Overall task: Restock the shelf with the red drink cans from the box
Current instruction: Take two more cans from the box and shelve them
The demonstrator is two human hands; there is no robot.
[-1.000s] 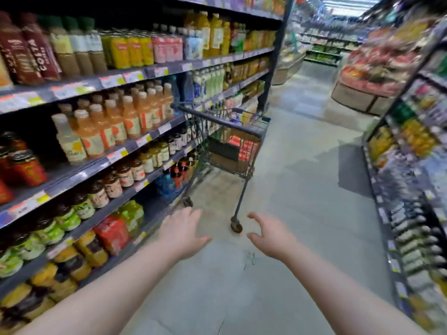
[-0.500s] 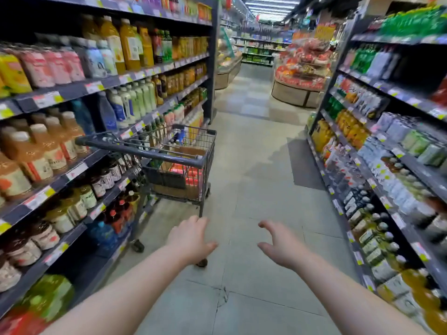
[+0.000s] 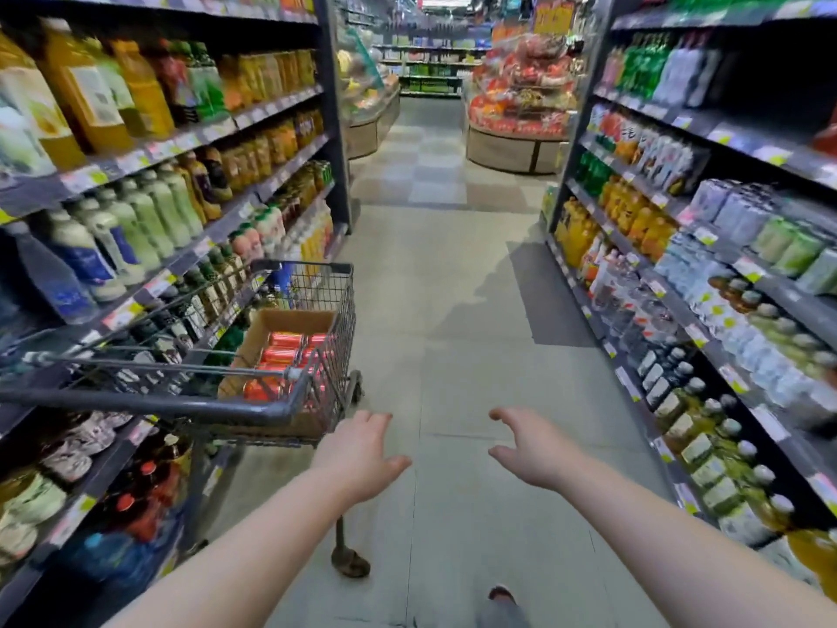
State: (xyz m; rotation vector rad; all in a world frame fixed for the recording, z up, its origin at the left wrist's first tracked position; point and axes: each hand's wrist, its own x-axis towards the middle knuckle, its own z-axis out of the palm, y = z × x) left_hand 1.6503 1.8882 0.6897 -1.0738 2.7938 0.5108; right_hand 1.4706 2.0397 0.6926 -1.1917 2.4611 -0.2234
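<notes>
Head view: red cans in box, labels blurred.

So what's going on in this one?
A person is in a drinks aisle with the left hand and right hand held out, open and empty. The shopping cart sits just ahead by the left shelves, untouched, carrying a cardboard box of red cans. No can is in hand yet.

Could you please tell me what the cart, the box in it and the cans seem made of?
Cart: dark coated metal wire, judging by its thin mesh. Box: matte brown cardboard, with raw flaps. Cans: probably aluminium, glossy red with bright highlights.
</notes>
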